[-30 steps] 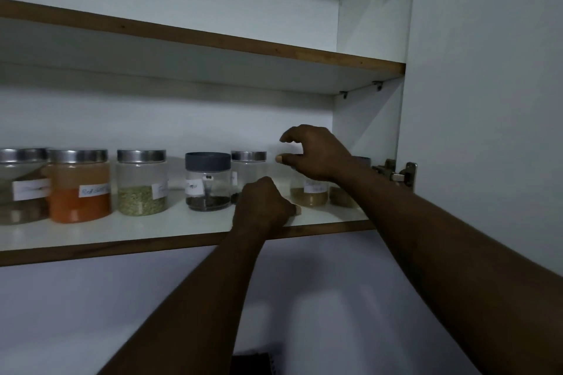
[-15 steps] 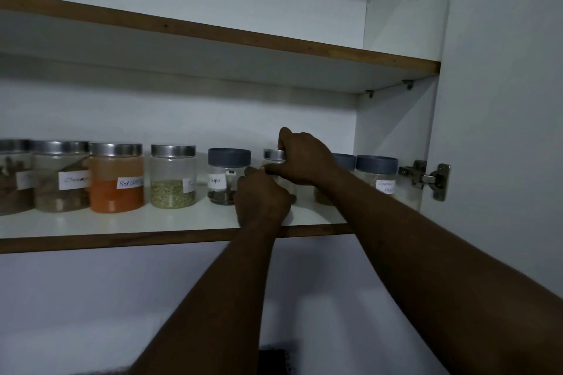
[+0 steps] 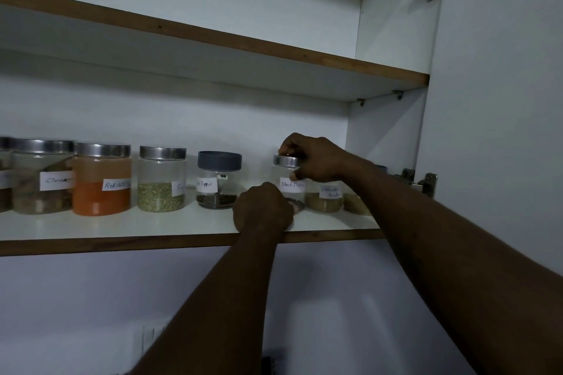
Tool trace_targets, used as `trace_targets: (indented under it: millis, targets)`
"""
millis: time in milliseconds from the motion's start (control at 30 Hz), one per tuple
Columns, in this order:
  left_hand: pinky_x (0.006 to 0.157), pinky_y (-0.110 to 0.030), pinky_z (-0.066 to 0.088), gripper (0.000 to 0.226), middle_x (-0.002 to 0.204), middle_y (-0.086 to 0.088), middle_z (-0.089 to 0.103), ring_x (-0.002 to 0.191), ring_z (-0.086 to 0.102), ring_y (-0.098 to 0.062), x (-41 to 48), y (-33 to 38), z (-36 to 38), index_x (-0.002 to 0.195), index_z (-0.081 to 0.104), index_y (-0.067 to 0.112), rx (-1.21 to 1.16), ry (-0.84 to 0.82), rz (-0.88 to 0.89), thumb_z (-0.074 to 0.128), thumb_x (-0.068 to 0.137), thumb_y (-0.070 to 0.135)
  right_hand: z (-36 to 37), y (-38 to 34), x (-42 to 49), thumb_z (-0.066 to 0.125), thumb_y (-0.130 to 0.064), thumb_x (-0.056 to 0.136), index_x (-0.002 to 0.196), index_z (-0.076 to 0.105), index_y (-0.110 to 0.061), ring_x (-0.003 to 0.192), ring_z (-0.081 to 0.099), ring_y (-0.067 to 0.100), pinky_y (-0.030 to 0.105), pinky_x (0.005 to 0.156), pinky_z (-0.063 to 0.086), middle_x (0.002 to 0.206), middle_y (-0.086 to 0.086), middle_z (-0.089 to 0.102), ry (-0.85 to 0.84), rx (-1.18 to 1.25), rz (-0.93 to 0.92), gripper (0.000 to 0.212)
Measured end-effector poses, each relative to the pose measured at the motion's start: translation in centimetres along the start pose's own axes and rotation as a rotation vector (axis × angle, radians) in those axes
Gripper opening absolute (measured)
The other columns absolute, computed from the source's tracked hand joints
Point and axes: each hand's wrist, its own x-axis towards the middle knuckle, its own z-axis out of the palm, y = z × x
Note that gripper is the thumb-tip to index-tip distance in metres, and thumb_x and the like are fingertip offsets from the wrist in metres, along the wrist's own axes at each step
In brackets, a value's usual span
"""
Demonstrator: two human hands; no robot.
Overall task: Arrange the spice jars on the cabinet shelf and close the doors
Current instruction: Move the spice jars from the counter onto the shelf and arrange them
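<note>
A row of labelled spice jars stands on the white shelf (image 3: pixel 122 227). My right hand (image 3: pixel 316 158) grips the steel lid of the "Black Pepper" jar (image 3: pixel 289 186) from above. My left hand (image 3: pixel 263 207) is closed at that jar's base, near the shelf's front edge; its fingers are hidden, so its hold on the jar is unclear. To the left stand a grey-lidded pepper jar (image 3: pixel 217 179), a jar of green seeds (image 3: pixel 161 179), a red chilli jar (image 3: pixel 102 179) and a cinnamon jar (image 3: pixel 42 176). A coriander jar (image 3: pixel 324 198) stands to the right, partly behind my arm.
An empty upper shelf (image 3: pixel 213 36) runs above. The right cabinet door (image 3: pixel 499 100) hangs open, its hinges (image 3: pixel 422 181) beside my right forearm. Another jar (image 3: pixel 355 204) sits mostly hidden at the far right of the shelf.
My right hand came down from above the jars onto the steel lid and stayed there. My left hand kept its place at the jar's base. The view shifted, showing more jars at left.
</note>
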Motion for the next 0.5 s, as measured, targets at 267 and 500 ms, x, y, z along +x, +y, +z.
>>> trace_targets:
  millis: [267,500]
  targets:
    - [0.069,-0.031,0.042,0.052,0.105,-0.003,0.072,0.082,0.055,-0.017,0.0,0.2,-0.3,0.112,0.067,0.017,0.002,-0.023,-0.015,0.073,0.083,0.06,0.4,0.6,0.2,0.084,-0.014,0.081,0.134,0.053,-0.023,0.112,0.06,0.021,0.028,0.086,0.045,0.132,0.002,0.063,-0.009,-0.009,0.002,0.062]
    - [0.072,-0.03,0.046,0.038,0.107,-0.006,0.071,0.099,0.067,-0.024,-1.1,-0.7,-1.4,0.105,0.067,0.013,-0.094,-0.014,-0.024,0.076,0.086,0.044,0.3,-0.6,-0.1,0.085,-0.031,0.082,0.145,0.044,-0.027,0.123,0.058,0.021,0.028,0.094,0.043,0.147,-0.001,0.055,0.001,0.045,-0.007,0.076]
